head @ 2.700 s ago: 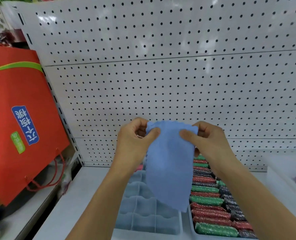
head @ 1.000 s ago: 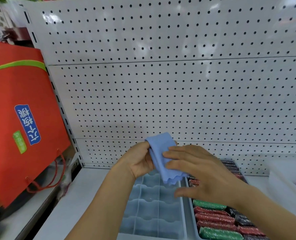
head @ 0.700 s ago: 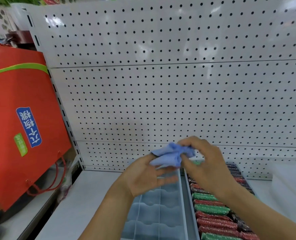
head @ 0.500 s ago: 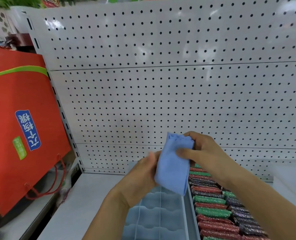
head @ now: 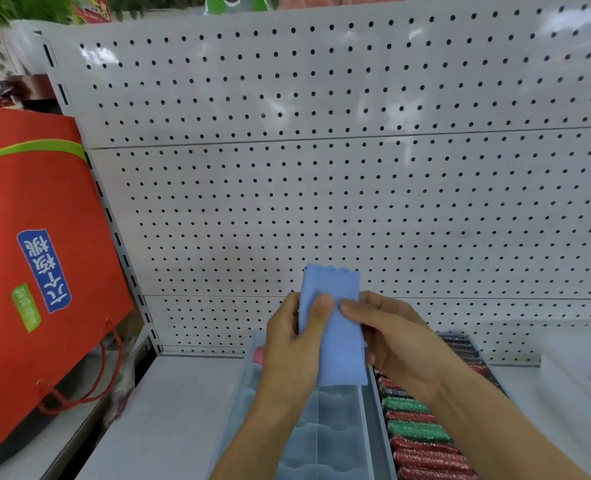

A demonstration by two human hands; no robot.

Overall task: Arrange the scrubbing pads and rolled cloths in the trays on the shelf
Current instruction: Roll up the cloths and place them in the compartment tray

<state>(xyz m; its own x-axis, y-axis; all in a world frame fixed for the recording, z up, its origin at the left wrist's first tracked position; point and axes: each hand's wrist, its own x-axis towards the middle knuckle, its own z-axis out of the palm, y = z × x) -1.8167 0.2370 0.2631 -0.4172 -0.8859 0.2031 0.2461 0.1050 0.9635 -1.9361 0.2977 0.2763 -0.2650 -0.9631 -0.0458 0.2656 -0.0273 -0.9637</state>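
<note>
two hands up in front of the pegboard, one cloth between them. far left: red bag with cord handles, standing beside the shelf.

left hand pinches the cloth along its left edge, thumb pressed on the front face, fingers curled behind. right hand pinches the right edge, thumb flat across the front, fingers behind. cloth is held upright in the air above the divided tray, not touching it.

step in hand, by my reading: folding the cloth into a narrow strip before rolling. next move calls for rolling it tight from one end, then setting it down into a free compartment of the tray below.

cloth: pale blue, thin, soft, folded to a tall narrow rectangle, zigzag-cut top edge, lower edge straight.

right of it: second tray packed with rows of scrubbing pads, glittery red, green and dark ones, lying side by side. far right a white bin, blurred.
</note>
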